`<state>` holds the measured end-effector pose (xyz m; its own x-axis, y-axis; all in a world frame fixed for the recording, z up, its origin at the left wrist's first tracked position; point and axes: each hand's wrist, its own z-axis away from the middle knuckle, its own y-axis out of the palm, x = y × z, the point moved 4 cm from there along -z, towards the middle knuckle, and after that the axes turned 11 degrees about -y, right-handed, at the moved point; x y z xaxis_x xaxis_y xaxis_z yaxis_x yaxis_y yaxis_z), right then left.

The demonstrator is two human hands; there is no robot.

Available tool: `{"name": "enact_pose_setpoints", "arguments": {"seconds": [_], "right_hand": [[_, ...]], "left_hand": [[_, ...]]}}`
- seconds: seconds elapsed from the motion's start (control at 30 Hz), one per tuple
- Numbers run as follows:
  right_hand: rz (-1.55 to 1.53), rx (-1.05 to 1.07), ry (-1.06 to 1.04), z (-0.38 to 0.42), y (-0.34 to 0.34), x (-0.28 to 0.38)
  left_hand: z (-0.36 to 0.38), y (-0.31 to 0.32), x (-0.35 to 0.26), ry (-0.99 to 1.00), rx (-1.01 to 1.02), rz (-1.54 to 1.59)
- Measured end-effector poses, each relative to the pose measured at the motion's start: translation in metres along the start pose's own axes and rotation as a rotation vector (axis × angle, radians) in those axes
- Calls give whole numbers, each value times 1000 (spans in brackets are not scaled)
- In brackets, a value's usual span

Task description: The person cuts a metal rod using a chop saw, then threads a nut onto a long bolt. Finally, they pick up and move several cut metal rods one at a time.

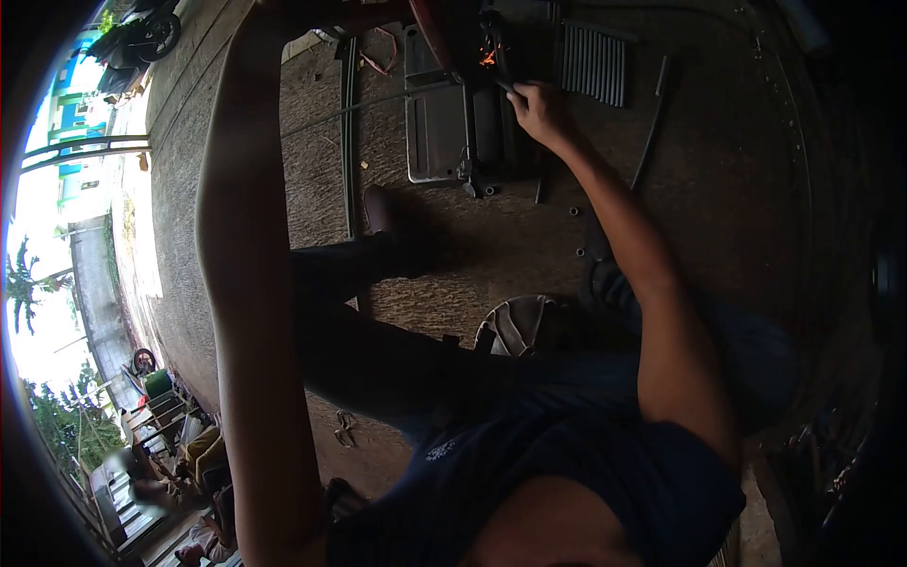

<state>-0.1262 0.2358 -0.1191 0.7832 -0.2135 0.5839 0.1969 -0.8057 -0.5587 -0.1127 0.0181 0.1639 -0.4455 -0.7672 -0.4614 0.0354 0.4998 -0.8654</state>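
A cut-off saw with a red arm [432, 36] stands on a grey metal base [433, 142] at the top middle. Orange sparks [488, 57] glow at its dark cutting area. My left arm reaches up the left side, and my left hand [364, 13] is in shadow at the top edge beside the red arm; its fingers are hidden. Just below the sparks, my right hand [543, 111] is closed around the end of a dark metal bar [507, 86]. A long thin rod [368, 102] runs in from the left toward the saw.
Several grey tubes [593, 62] lie side by side right of the saw. A single dark rod [650, 123] lies farther right. Small rings [573, 212] dot the floor. Long rails [350, 142] lie left of the base. A round object [518, 324] sits between my legs. Other people [194, 463] are at lower left.
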Motion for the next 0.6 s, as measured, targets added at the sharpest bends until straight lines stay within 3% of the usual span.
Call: {"name": "enact_pose_setpoints", "arguments": {"seconds": [0.13, 0.3, 0.37, 0.6], "right_hand": [[197, 28, -16, 0, 2, 4], [195, -32, -31, -1, -2, 10], [185, -51, -49, -1, -3, 10], [173, -116, -86, -3, -8, 16]], "left_hand": [[-1, -1, 1, 0, 8, 38], [-7, -2, 2, 4, 17, 78], [-3, -5, -4, 36, -72, -375], [-3, -5, -6, 41, -87, -351]]}}
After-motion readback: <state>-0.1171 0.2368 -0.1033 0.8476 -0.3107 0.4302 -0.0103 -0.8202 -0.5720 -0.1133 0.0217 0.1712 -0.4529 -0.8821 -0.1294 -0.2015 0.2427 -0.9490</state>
